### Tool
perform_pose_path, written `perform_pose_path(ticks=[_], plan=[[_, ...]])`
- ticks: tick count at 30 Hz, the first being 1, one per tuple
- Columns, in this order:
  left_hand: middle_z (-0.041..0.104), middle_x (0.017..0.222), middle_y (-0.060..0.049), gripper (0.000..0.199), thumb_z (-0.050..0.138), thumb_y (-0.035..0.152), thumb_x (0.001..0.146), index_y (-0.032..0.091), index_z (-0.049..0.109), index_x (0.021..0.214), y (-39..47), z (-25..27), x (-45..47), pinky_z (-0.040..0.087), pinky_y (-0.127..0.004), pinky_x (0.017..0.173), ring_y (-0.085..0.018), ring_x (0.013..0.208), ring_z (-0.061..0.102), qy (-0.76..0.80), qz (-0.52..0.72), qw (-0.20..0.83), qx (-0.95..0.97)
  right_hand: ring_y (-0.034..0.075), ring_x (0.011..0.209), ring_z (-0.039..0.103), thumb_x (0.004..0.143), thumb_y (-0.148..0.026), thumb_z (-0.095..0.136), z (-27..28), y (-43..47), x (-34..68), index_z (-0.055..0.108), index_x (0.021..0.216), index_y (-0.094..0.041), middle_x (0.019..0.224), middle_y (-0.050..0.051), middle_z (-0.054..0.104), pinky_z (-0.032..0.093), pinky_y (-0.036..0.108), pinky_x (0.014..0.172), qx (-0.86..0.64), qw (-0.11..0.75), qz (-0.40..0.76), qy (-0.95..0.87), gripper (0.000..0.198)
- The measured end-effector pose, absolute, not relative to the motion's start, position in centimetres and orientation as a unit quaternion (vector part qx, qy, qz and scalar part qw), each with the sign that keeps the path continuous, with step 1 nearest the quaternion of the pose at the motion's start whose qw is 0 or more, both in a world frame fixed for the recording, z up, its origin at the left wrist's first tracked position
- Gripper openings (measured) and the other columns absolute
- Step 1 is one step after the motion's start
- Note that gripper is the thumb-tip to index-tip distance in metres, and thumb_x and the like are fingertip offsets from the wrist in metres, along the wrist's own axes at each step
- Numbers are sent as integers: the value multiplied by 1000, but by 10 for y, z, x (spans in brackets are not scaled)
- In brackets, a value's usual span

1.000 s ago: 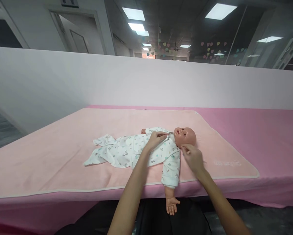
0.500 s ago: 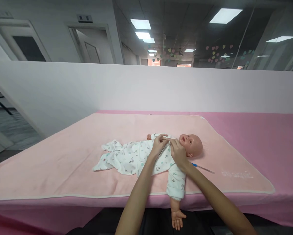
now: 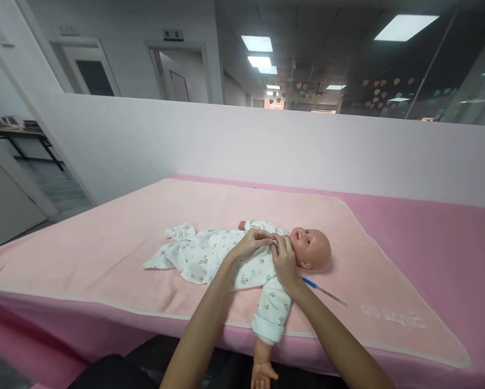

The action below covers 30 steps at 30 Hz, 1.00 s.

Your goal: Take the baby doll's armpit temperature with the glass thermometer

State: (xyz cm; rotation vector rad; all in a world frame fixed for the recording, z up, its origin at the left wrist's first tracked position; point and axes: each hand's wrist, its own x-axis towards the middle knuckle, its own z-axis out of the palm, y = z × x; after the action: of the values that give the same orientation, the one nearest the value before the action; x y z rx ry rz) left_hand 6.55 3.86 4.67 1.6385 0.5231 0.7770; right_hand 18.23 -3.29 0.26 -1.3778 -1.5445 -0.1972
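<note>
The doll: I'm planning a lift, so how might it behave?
The doll may be slippery by its smooth, bare head. Its trouser legs lie flat, so likely floppy. Its near arm juts past the pink edge and might swing.

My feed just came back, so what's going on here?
A person has both bare hands on a doll lying face up on a peach blanket. The left hand and right hand meet at the upper front of its printed top, just below the neck; whether they grip the fabric is hidden. The doll's nearer forearm extends past the table edge. A thin blue-ended stick lies on the blanket near the head, untouched.
</note>
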Motion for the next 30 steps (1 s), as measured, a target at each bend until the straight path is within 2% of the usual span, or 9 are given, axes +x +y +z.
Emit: perform_pose_path(ticks=[3, 8, 16, 23, 30], plan=[[66, 71, -6, 32, 71, 33, 62, 12, 70, 86, 38, 46, 61, 45, -26, 67, -15, 68, 58, 230, 322, 577, 714, 21, 90, 54, 89, -25, 33, 5, -33, 182, 56, 102, -20, 94, 10, 59, 47, 36, 78, -574, 523, -50, -628, 28], [68, 80, -7, 25, 67, 35, 67, 13, 70, 79, 37, 43, 62, 45, -30, 75, -18, 78, 60, 240, 345, 554, 719, 19, 86, 55, 87, -28, 37, 7, -36, 176, 55, 102, -18, 92, 8, 59, 46, 32, 75, -581, 563, 19, -587, 26], [66, 79, -5, 20, 60, 31, 73, 15, 68, 82, 34, 42, 67, 44, -28, 72, -15, 76, 58, 260, 361, 504, 740, 18, 89, 55, 82, -18, 37, 8, -39, 171, 55, 103, -18, 96, 7, 60, 44, 29, 77, -570, 581, 27, -581, 28], [63, 74, -4, 21, 60, 33, 72, 13, 65, 77, 33, 42, 68, 41, -24, 66, -13, 70, 56, 261, 373, 511, 729, 16, 74, 56, 84, -24, 38, 1, -36, 173, 52, 89, -18, 79, 5, 59, 43, 25, 61, -583, 593, 73, -551, 16], [63, 81, -4, 26, 63, 35, 71, 13, 64, 84, 35, 44, 66, 42, -26, 73, -14, 78, 56, 241, 345, 526, 739, 14, 68, 53, 81, -23, 42, 0, -34, 174, 49, 82, -20, 75, 2, 56, 42, 24, 59, -542, 650, 94, -525, 8]])
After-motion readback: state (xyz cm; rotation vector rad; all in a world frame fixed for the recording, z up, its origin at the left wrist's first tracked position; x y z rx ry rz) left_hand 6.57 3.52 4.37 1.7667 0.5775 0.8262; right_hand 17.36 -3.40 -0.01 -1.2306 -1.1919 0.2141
